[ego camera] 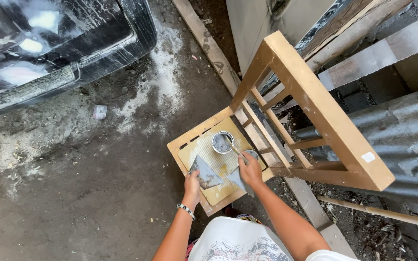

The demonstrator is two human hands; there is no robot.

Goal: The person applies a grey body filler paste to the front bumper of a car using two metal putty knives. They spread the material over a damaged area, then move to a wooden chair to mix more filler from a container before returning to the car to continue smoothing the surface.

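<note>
Leaning across the right of the view, a wooden frame point(315, 106) is seen above a low stool point(182, 145) topped by a yellowish board point(221, 191). A small tin point(222, 142) stands on it. A grey putty knife point(205, 173) is gripped by the closed left hand point(192, 184); a stirring stick point(235, 150), reaching into the tin, is pinched by the right hand point(250, 170).

Two putty knives point(205, 174), one tin point(222, 142), one chair point(286, 116)

I'm in a rough car-body workshop yard: bare dirt floor point(88, 193) streaked with white sanding dust, a dark car bumper point(59, 53) smeared with filler (still unsanded), corrugated metal sheet point(402, 140), loose timber planks point(209, 48), and a paint-worn wooden chair point(310, 106) serving as my workbench.
</note>
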